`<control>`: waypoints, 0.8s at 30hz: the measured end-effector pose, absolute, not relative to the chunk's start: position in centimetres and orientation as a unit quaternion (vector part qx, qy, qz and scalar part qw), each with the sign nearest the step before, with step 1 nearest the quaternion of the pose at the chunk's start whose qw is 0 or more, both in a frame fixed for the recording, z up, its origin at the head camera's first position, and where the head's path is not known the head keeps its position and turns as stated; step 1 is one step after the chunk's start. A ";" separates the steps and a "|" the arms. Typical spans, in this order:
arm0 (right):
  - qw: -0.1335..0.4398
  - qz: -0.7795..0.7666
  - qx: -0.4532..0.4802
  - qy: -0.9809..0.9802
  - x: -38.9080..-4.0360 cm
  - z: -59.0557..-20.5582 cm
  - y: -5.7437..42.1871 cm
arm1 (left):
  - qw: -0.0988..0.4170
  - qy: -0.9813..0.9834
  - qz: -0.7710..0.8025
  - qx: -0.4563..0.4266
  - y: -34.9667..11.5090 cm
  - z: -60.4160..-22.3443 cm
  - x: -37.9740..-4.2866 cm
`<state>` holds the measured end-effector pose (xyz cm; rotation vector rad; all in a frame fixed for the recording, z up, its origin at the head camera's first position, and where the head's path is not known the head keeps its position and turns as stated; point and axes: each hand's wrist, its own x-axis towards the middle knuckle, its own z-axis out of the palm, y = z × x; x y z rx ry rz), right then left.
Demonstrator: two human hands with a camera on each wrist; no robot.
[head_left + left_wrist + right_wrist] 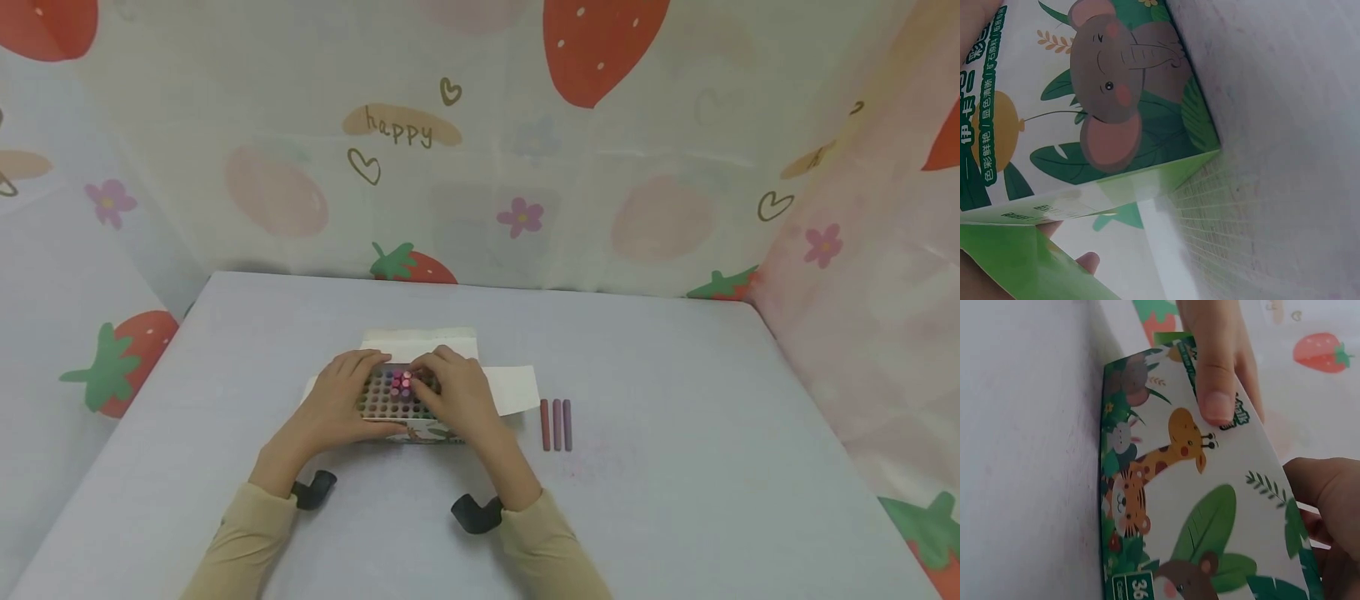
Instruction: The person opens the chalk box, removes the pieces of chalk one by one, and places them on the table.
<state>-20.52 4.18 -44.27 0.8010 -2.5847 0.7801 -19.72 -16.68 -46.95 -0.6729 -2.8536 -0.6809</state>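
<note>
An opened chalk box [431, 430] with printed animals stands on the table, its top showing a grid of round holes. Several pink and purple chalk sticks [396, 383] poke up from the middle of that grid. My left hand [337, 406] grips the box's left end, its thumb pressed along the printed front [1166, 447]. Over the right half of the grid, my right hand [462, 398] has its fingers curled and pinches a pink chalk stick [407, 377] between thumb and fingertips. In the right wrist view the box wall hides those fingertips. An elephant decorates the end panel [1110, 81].
White flaps stick out at the back [423, 344] and the right [513, 389] of the box. Three loose chalk sticks [557, 425], reddish to purple, lie side by side to its right. Faint pink chalk marks [573, 473] are on the white table [675, 500]. Strawberry-print cloth [480, 167] hangs behind.
</note>
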 end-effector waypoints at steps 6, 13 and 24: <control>0.175 0.251 0.269 -0.913 -20.8 -43.9 2.8 | 0.071 -0.942 -0.236 -0.230 -16.7 -46.9 -19.6; 0.141 0.195 0.245 -0.939 -21.1 -43.6 2.0 | 0.065 -0.942 -0.238 -0.229 -16.6 -46.7 -19.6; 0.127 0.159 0.268 -0.942 -21.2 -43.2 1.8 | 0.059 -0.945 -0.230 -0.224 -16.7 -46.6 -19.5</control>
